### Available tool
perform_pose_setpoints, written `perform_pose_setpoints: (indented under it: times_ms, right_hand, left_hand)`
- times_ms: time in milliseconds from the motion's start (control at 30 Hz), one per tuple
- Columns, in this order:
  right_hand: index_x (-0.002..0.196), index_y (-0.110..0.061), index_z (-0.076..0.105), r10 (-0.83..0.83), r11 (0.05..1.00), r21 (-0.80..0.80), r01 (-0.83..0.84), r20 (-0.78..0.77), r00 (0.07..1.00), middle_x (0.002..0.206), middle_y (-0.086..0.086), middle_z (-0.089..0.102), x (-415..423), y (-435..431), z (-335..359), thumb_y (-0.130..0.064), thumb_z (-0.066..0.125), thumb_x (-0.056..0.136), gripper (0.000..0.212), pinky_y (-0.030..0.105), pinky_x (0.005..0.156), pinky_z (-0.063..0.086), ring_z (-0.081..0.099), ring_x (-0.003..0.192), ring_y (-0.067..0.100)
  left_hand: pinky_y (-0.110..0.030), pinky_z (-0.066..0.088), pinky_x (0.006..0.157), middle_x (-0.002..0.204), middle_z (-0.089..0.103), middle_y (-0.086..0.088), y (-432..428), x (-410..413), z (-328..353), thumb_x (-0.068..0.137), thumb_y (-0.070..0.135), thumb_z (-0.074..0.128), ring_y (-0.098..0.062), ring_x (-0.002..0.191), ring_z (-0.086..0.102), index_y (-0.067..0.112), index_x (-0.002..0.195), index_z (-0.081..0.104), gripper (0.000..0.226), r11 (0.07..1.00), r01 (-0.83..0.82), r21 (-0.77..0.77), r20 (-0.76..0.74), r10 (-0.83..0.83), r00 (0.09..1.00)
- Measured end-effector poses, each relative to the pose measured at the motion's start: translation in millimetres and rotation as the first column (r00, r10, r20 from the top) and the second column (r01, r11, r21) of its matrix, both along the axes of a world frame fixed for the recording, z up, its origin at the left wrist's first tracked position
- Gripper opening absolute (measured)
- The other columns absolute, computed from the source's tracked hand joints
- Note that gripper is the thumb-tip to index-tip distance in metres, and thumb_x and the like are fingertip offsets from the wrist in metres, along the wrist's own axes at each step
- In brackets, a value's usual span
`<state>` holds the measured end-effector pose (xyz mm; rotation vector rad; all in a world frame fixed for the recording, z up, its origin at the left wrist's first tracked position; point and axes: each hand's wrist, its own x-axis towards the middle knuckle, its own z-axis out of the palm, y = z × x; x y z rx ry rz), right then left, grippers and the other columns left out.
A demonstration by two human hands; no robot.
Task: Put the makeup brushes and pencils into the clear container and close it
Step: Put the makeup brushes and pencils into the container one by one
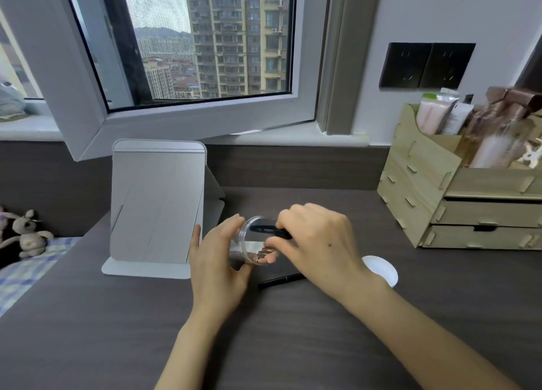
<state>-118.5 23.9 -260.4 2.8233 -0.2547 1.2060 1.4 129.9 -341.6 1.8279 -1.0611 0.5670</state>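
Observation:
My left hand (218,262) grips a clear round container (249,243), tilted with its open mouth toward me and to the right. My right hand (318,237) pinches a black brush or pencil (268,230) whose far end sits inside the container's mouth. Rose-gold brush handles (262,254) lie in the container's lower part. A black pencil (281,281) rests on the dark desk just below my right hand. The container's white round lid (382,268) lies flat on the desk to the right of my right wrist.
A folding mirror (155,210) stands just left of the container. A wooden drawer organiser (457,193) with tubes and bottles fills the right back. An open window frame (187,117) juts over the desk's back edge. Plush toys (28,234) lie on a bed at the left.

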Motion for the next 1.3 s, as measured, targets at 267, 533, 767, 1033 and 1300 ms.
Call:
perform_pose_setpoints:
  times_ms: [267,533,767,1033,1300]
  right_hand:
    - [0.063,-0.013,0.066,0.130,0.988,0.102,-0.119,-0.107,0.986,0.061,0.003,0.054,18,-7,-16,-0.028,0.046,0.081,0.031,0.024,0.046,0.040,0.044,0.053,0.018]
    - [0.077,-0.008,0.073,0.233,0.822,0.500,-0.272,0.141,0.962,0.063,0.007,0.065,-17,-26,2,-0.023,0.054,0.085,0.025,0.021,0.062,0.040,0.053,0.064,0.019]
    - [0.116,-0.023,0.062,-0.082,0.983,0.073,0.170,-0.649,0.757,0.112,-0.001,0.059,-34,-65,-51,-0.035,0.055,0.089,0.031,0.033,0.090,0.035,0.044,0.107,0.024]
    - [0.060,-0.018,0.059,-0.091,0.995,-0.081,0.056,-0.543,0.835,0.060,-0.005,0.059,-38,-65,-80,-0.023,0.080,0.062,0.021,0.028,0.051,0.045,0.056,0.059,0.020]
    - [0.088,-0.024,0.063,-0.022,0.863,0.505,0.017,0.004,1.000,0.080,-0.016,0.062,-103,-59,-6,-0.024,0.052,0.083,0.012,0.013,0.068,0.040,0.054,0.080,0.004]
  left_hand:
    - [-0.053,0.020,0.111,0.117,0.051,0.014,0,6,-3,0.054,0.004,0.087,-0.011,0.109,0.050,0.025,0.121,0.044,0.082,1.000,-0.004,0.017,0.035,0.004,0.999]
    - [-0.056,0.020,0.110,0.115,0.055,0.009,0,7,-2,0.053,0.002,0.087,-0.011,0.106,0.051,0.027,0.120,0.044,0.083,1.000,-0.011,-0.007,0.025,0.011,1.000]
    - [-0.054,0.019,0.111,0.116,0.062,0.000,-1,7,-3,0.053,0.002,0.087,-0.012,0.106,0.051,0.026,0.121,0.044,0.084,1.000,-0.008,0.011,0.032,0.007,0.999]
    - [-0.051,0.019,0.111,0.116,0.065,-0.005,-1,7,-3,0.052,0.003,0.088,-0.012,0.106,0.050,0.025,0.120,0.045,0.083,0.999,-0.024,0.034,0.023,0.023,0.999]
    - [-0.053,0.020,0.110,0.116,0.064,-0.005,-1,6,-1,0.052,0.001,0.087,-0.012,0.107,0.050,0.027,0.120,0.044,0.085,0.998,-0.023,0.051,0.020,0.022,1.000]
